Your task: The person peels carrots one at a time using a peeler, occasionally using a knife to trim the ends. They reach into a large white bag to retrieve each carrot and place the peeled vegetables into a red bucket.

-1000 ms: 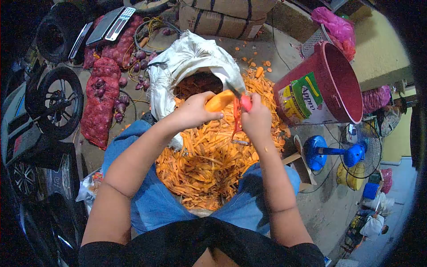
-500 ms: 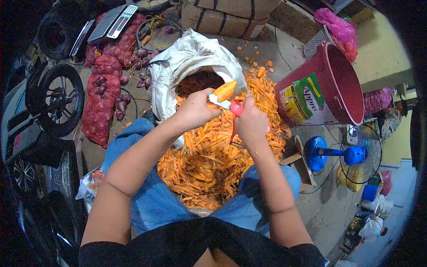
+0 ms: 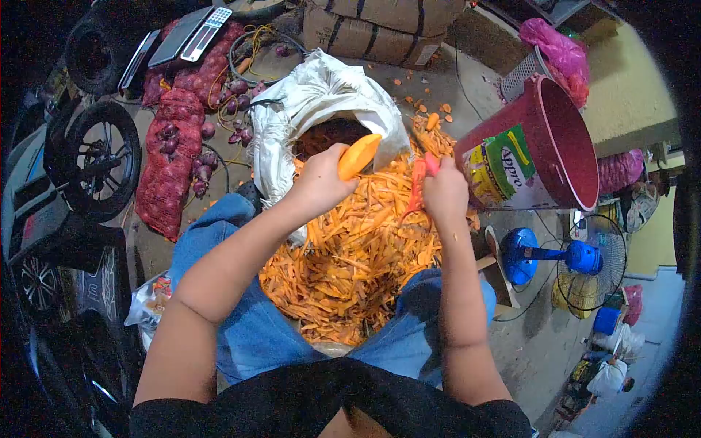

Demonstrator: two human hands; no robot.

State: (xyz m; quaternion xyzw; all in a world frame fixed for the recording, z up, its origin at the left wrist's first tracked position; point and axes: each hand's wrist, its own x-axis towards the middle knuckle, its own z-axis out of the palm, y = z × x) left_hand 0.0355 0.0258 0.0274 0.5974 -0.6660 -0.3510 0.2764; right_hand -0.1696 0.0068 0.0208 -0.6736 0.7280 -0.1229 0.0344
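Note:
My left hand point(image 3: 321, 177) is closed around a peeled orange carrot point(image 3: 360, 156), its tip pointing up and to the right. My right hand point(image 3: 446, 191) grips a red peeler point(image 3: 416, 188), with a pink part showing above the fingers; the blade is too blurred to make out. A gap separates the peeler from the carrot. Beneath both hands, a large heap of carrot peelings point(image 3: 343, 266) spreads between the knees. Behind the left hand stands a white woven sack point(image 3: 314, 91) with its mouth open and a dark inside.
A tilted maroon bucket point(image 3: 511, 146) stands at the right, beside a blue fan point(image 3: 583, 257). On the left are red net bags of onions point(image 3: 171, 164), a scale point(image 3: 191, 36) and a motorcycle wheel point(image 3: 102, 162). Boxes point(image 3: 376, 33) lie at the back.
My right hand has moved right with the peeler, away from the carrot. The white-and-blue patch seen between the hands no longer shows. My left hand keeps its hold on the carrot.

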